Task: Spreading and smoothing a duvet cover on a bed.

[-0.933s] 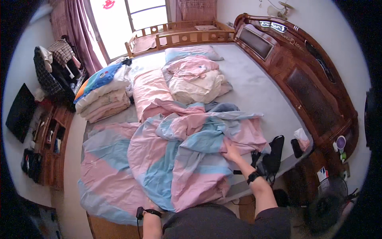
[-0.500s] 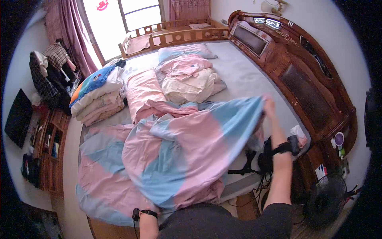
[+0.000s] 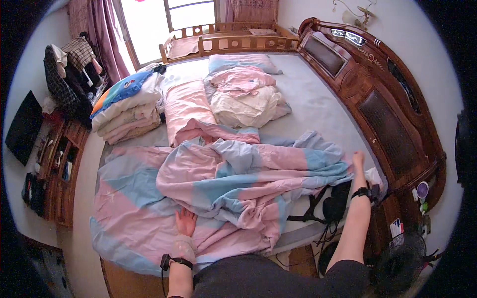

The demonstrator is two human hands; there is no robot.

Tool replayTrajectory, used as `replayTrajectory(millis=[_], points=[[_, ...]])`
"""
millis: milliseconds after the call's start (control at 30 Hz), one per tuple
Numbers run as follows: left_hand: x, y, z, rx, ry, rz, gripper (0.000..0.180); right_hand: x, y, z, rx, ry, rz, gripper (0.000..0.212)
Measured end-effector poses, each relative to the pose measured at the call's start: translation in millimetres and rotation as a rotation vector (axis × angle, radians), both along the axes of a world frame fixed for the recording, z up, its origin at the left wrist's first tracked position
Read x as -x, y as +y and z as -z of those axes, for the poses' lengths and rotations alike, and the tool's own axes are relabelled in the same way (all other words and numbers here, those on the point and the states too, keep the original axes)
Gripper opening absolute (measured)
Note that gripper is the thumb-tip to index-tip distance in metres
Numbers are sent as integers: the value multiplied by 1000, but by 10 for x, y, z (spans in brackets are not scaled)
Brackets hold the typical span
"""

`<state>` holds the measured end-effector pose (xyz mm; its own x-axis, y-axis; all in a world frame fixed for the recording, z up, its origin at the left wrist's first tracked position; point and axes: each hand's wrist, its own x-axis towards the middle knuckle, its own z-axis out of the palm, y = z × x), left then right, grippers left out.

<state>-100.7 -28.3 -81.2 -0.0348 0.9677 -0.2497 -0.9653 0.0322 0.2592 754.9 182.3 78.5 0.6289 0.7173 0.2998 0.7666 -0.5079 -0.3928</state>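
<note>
Cover, patterned pink, blue and grey (image 3: pixel 208 179), is lying in loose folds across the near part of the large bed (image 3: pixel 310 92), its near edge hanging over the side. Left hand (image 3: pixel 186 222) is resting on it, palm unfolded and fingers spread, gripping nothing. Right hand (image 3: pixel 357 159) is reaching to the cover's right end, fingers curled; cannot tell whether cloth is pinched inside. Black straps (image 3: pixel 313 203) are lying just below that end, on the mattress edge.

Containers: wooden cabinet (image 3: pixel 53 198), far left, is standing with open compartments; small white and blue items are sitting in them, too small to identify. Railed wooden bed (image 3: pixel 263 44), beyond the mattress, is holding a pink mat (image 3: pixel 184 47) within its low rails.

Elsewhere on the large bed: folded bedding (image 3: pixel 126 119) is standing in a stack at the left, a blue and orange piece (image 3: pixel 124 89) topping it. Long pink bedding (image 3: pixel 189 102) is lying beside the stack; a cream and pink heap (image 3: pixel 248 107) is sitting right of that. Carved headboard (image 3: pixel 397 129) is lining the right side.
</note>
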Motion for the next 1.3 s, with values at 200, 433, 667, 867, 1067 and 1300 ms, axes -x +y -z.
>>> replayTrajectory(millis=[200,433,667,867,1067,1300], points=[[93,-96,-207,31,60,-55,49,3014,992,290,-24,505,-821,24],[189,-161,30,5,171,-54,49,5677,1045,480,-55,260,-1240,45],[8,5,-31,100,168,13,48,5465,1083,288,298,187,-1265,44],[179,-98,62,41,218,-19,43,3357,96,-1651,-272,374,-899,24],[123,-17,90,94,231,4,37,-15,-2011,-2638,-1050,756,-421,51],[93,-113,-142,129,314,-20,38,-914,-2906,-1485,-1141,1100,88,42]])
